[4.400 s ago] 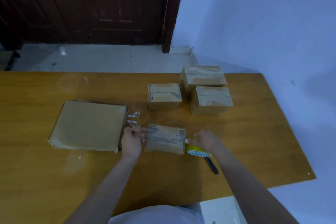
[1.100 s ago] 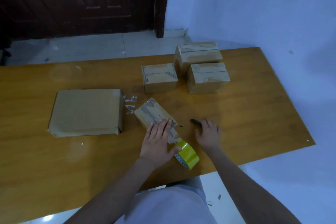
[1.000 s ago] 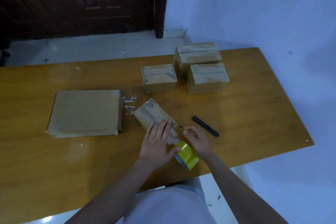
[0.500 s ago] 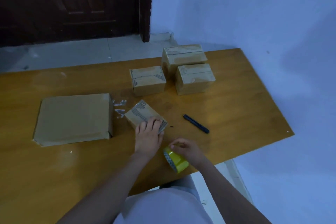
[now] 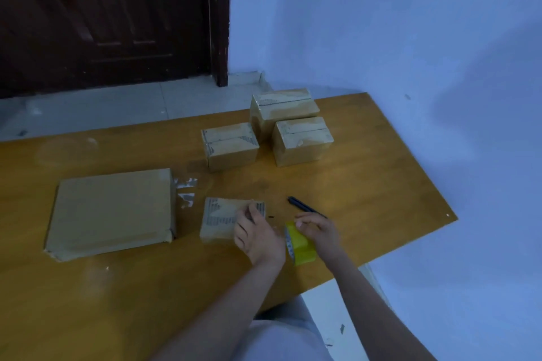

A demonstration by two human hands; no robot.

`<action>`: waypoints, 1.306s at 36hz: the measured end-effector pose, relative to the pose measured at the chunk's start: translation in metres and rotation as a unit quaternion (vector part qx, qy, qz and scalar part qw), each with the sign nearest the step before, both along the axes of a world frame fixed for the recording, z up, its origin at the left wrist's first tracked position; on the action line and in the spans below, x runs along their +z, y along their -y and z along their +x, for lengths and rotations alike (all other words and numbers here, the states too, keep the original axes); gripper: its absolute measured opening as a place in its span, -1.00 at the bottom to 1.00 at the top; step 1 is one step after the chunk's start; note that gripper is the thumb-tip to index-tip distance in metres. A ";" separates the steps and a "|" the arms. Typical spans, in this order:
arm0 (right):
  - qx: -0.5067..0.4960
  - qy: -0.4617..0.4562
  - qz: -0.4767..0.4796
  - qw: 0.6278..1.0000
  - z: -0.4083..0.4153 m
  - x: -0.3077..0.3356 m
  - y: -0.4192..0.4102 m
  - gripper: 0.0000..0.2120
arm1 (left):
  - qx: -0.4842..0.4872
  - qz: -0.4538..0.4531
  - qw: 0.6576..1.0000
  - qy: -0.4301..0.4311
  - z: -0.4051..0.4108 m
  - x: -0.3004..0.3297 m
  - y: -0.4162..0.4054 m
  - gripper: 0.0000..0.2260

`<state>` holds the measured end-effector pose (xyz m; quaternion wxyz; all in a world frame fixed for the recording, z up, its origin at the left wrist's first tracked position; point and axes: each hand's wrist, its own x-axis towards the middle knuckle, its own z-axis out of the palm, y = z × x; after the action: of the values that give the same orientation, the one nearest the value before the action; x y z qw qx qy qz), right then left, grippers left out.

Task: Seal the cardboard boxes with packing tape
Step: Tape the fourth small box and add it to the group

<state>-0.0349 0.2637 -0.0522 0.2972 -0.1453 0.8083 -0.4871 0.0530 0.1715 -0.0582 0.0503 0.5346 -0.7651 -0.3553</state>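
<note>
A small cardboard box (image 5: 220, 220) with printed labels lies flat on the wooden table (image 5: 366, 184), near the front edge. My left hand (image 5: 255, 236) rests on its right end, fingers laid over the top. Just to the right, my right hand (image 5: 319, 231) grips a yellow roll of packing tape (image 5: 300, 245) that stands on edge on the table. Three small taped boxes (image 5: 230, 145) (image 5: 281, 107) (image 5: 302, 139) stand grouped at the back. A large flat cardboard box (image 5: 113, 211) lies to the left.
A dark pen-like cutter (image 5: 299, 204) lies on the table just behind my right hand. Scraps of clear tape (image 5: 186, 190) stick to the table between the large box and the small one. The table's right edge and a blue wall are close by.
The small box has turned from a diagonal lie to square with the table edge under my left hand. My right hand has kept hold of the tape roll beside it.
</note>
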 end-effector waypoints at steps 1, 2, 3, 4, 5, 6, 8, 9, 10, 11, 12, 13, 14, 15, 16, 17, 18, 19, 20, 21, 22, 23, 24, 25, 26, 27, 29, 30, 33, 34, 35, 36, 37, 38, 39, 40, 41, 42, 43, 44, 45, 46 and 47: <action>0.000 -0.008 -0.006 1.000 -0.004 0.006 0.002 -0.94 | 0.002 0.016 1.000 0.005 0.001 0.003 0.002 -0.39; 0.000 -0.016 -0.013 1.000 -0.007 0.011 0.004 -0.93 | 0.003 0.029 1.000 0.002 0.002 0.005 0.006 -0.42; 0.002 -0.026 -0.014 1.000 -0.011 0.016 0.006 -0.90 | -0.002 0.044 0.999 -0.004 0.005 0.009 0.011 -0.46; 0.008 -0.032 -0.014 0.999 -0.015 0.021 0.009 -0.88 | -0.006 0.050 0.999 -0.020 0.007 0.013 0.017 -0.52; 0.018 -0.035 -0.015 0.999 -0.018 0.027 0.012 -0.89 | -0.014 0.042 0.998 -0.044 0.010 0.017 0.023 -0.58; 0.029 -0.037 -0.018 0.999 -0.021 0.032 0.015 -0.91 | -0.029 0.029 0.996 -0.079 0.012 0.022 0.030 -0.63; 0.051 -0.044 -0.027 0.997 -0.025 0.041 0.022 -0.94 | -0.093 0.045 0.979 -0.174 0.013 0.038 0.042 -0.64; 0.063 -0.051 -0.030 0.996 -0.026 0.048 0.025 -0.93 | -0.140 0.068 0.966 -0.204 0.013 0.047 0.047 -0.61; 0.074 -0.057 -0.034 0.995 -0.026 0.054 0.029 -0.91 | -0.193 0.085 0.955 -0.208 0.010 0.056 0.051 -0.60; 0.085 -0.063 -0.035 0.994 -0.026 0.061 0.033 -0.90 | -0.236 0.081 0.947 -0.201 0.007 0.062 0.054 -0.61; 0.095 -0.071 -0.036 0.992 -0.026 0.066 0.037 -0.90 | -0.259 0.058 0.944 -0.194 0.003 0.068 0.058 -0.65; 0.101 -0.080 -0.034 0.991 -0.025 0.071 0.042 -0.91 | -0.266 0.030 0.945 -0.190 0.000 0.072 0.062 -0.70; 0.101 -0.090 -0.035 0.990 -0.026 0.075 0.046 -0.93 | -0.266 0.004 0.945 -0.190 -0.003 0.077 0.066 -0.74; 0.097 -0.098 -0.039 0.990 -0.027 0.079 0.049 -0.94 | -0.270 -0.015 0.944 -0.190 -0.006 0.080 0.070 -0.76; 0.091 -0.103 -0.042 0.990 -0.028 0.082 0.052 -0.94 | -0.277 -0.024 0.941 -0.191 -0.008 0.082 0.074 -0.77; 0.086 -0.105 -0.038 0.990 -0.027 0.086 0.055 -0.94 | -0.286 -0.030 0.938 -0.193 -0.010 0.084 0.077 -0.78; 0.083 -0.110 -0.037 0.990 -0.026 0.090 0.057 -0.94 | -0.294 -0.033 0.935 -0.194 -0.011 0.087 0.081 -0.78; 0.080 -0.116 -0.035 0.989 -0.025 0.096 0.058 -0.92 | -0.303 -0.043 0.932 -0.196 -0.011 0.091 0.083 -0.78; 0.073 -0.120 -0.036 0.989 -0.024 0.100 0.060 -0.89 | -0.310 -0.059 0.928 -0.200 -0.013 0.094 0.085 -0.79; 0.063 -0.122 -0.035 0.990 -0.022 0.104 0.062 -0.86 | -0.314 -0.078 0.924 -0.203 -0.014 0.096 0.087 -0.79; 0.053 -0.122 -0.038 0.990 -0.020 0.108 0.063 -0.82 | -0.317 -0.092 0.922 -0.204 -0.015 0.098 0.090 -0.79; 0.037 -0.112 -0.039 0.992 -0.018 0.113 0.063 -0.77 | -0.316 -0.095 0.923 -0.198 -0.017 0.101 0.093 -0.79; 0.022 -0.089 -0.050 0.995 -0.016 0.118 0.063 -0.72 | -0.309 -0.081 0.927 -0.195 -0.019 0.103 0.096 -0.79; 0.009 -0.053 -0.063 0.997 -0.013 0.124 0.060 -0.70 | -0.293 -0.043 0.934 -0.200 -0.020 0.105 0.101 -0.79; 0.003 -0.020 -0.078 0.997 -0.009 0.130 0.057 -0.72 | -0.269 0.020 0.937 -0.221 -0.022 0.107 0.105 -0.79; 0.002 0.006 -0.090 0.996 -0.005 0.136 0.052 -0.77 | -0.238 0.093 0.935 -0.246 -0.022 0.108 0.109 -0.78; 0.032 0.028 -0.122 0.992 0.003 0.144 0.041 -0.82 | -0.184 0.218 0.920 -0.269 -0.025 0.107 0.114 -0.78; 0.051 0.030 -0.128 0.990 0.007 0.145 0.036 -0.81 | -0.174 0.262 0.911 -0.266 -0.025 0.106 0.115 -0.79; 0.067 0.001 -0.133 0.989 0.021 0.139 0.026 -0.75 | -0.182 0.318 0.900 -0.235 -0.024 0.107 0.120 -0.83; 0.072 -0.011 -0.128 0.989 0.024 0.133 0.023 -0.71 | -0.196 0.319 0.900 -0.226 -0.025 0.106 0.121 -0.82; 0.071 -0.025 -0.124 0.989 0.027 0.128 0.020 -0.68 | -0.213 0.308 0.902 -0.215 -0.027 0.105 0.122 -0.80; 0.066 -0.038 -0.128 0.989 0.032 0.125 0.018 -0.69 | -0.226 0.294 0.905 -0.209 -0.030 0.103 0.124 -0.77; 0.053 -0.039 -0.132 0.989 0.037 0.121 0.017 -0.70 | -0.232 0.276 0.910 -0.206 -0.032 0.101 0.125 -0.74; 0.040 -0.035 -0.131 0.990 0.043 0.118 0.017 -0.70 | -0.228 0.262 0.914 -0.209 -0.035 0.097 0.127 -0.72; 0.027 -0.027 -0.117 0.992 0.049 0.113 0.018 -0.66 | -0.219 0.254 0.917 -0.215 -0.036 0.094 0.130 -0.71; 0.024 -0.033 -0.076 0.996 0.055 0.105 0.018 -0.59 | -0.214 0.246 0.920 -0.218 -0.037 0.089 0.132 -0.71; 0.031 -0.040 -0.030 0.998 0.060 0.095 0.016 -0.52 | -0.215 0.236 0.923 -0.215 -0.037 0.084 0.133 -0.71; 0.036 -0.036 0.017 0.999 0.064 0.085 0.013 -0.47 | -0.224 0.224 0.926 -0.205 -0.035 0.078 0.132 -0.72; 0.035 -0.028 0.053 0.998 0.068 0.077 0.009 -0.41 | -0.238 0.214 0.928 -0.189 -0.032 0.074 0.130 -0.73; 0.032 -0.019 0.075 0.997 0.071 0.071 0.006 -0.38 | -0.251 0.209 0.929 -0.173 -0.028 0.067 0.127 -0.74; 0.030 -0.013 0.087 0.996 0.073 0.068 0.005 -0.40 | -0.257 0.204 0.930 -0.165 -0.024 0.061 0.123 -0.74; 0.031 -0.013 0.094 0.995 0.075 0.068 0.005 -0.47 | -0.256 0.199 0.931 -0.164 -0.022 0.051 0.122 -0.73; 0.037 -0.023 0.104 0.994 0.077 0.067 0.006 -0.53 | -0.252 0.190 0.934 -0.170 -0.019 0.044 0.121 -0.72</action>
<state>0.0420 0.2574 0.0149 0.3098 -0.1550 0.8553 -0.3854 0.0342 0.0507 -0.0145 -0.0144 0.2559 -0.7728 -0.5805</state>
